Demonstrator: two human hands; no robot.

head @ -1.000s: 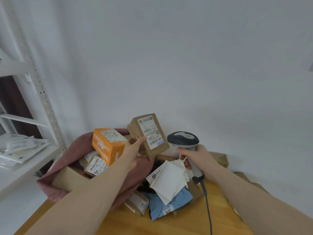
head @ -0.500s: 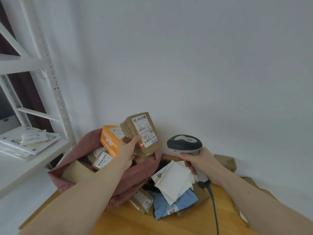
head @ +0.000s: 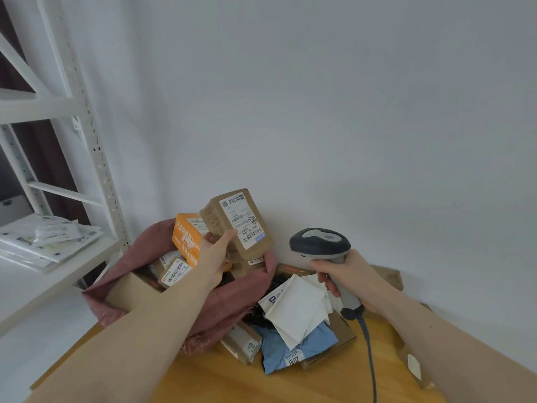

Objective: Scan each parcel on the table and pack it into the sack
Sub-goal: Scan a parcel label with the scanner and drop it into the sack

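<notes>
I am gripping a brown cardboard parcel (head: pixel 236 225) in my left hand (head: pixel 213 258), thumb lying across its front face and the rest of my fingers wrapped behind it, out of sight. It is a small oblong box of plain kraft board with clear tape across one side and a white shipping label on its broad face; the label carries a QR code near the top, barcodes below and a small blue patch at its lower corner. I am holding it raised above the open mouth of the dusty-pink sack (head: pixel 220 303), its long axis running from lower right up toward the upper left, so it is leaning left, and the labelled face is turning toward me and the scanner.

My right hand (head: pixel 345 274) is clenching the grey handle of the barcode scanner (head: pixel 321 245), whose dark head is pointing left toward the parcel; the two are near but apart. Its cable (head: pixel 370 356) is trailing down over the wooden table (head: pixel 220 379).

Inside the sack, an orange box (head: pixel 187 237) is sitting just behind my left hand. Between sack and scanner, a white mailer (head: pixel 296 308) is lying on a blue mailer (head: pixel 290 346) among other brown boxes.
</notes>
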